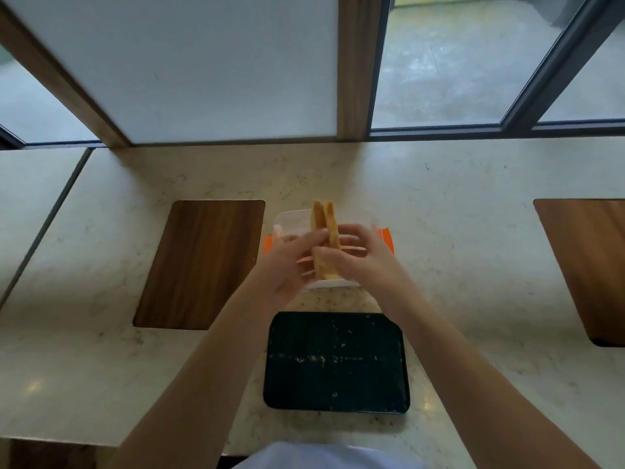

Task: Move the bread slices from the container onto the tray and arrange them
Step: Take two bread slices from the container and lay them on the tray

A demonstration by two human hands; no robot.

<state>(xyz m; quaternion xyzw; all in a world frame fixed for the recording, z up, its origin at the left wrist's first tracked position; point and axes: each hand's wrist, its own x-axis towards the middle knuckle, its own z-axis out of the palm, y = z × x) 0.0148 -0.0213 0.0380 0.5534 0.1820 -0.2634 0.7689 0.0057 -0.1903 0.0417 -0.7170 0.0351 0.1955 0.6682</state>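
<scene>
Bread slices, two of them standing on edge and splaying apart at the top, are up in the air between both hands, right over the container. Widest of all is the pale marbled table, running under a window. Set into it are two dark wooden panels, one on the left, one cut off at the right edge. Nearest the person sits the black tray, lying flat, speckled with pale crumbs, nothing resting on it. Just beyond it, a small gap of table between them, is the clear plastic container, with an orange piece showing on either side of it; whether that is a lid or a base I cannot tell. Now the hands: the left hand comes in from the left with its fingers pressed against the slices' left face, the right hand closes on them from the right, thumb at the near lower corner. Both hands are pinching the bread, the pair of slices clamped together at the bottom. Motion blur smears the fingertips, so the exact finger placement is hard to read.
</scene>
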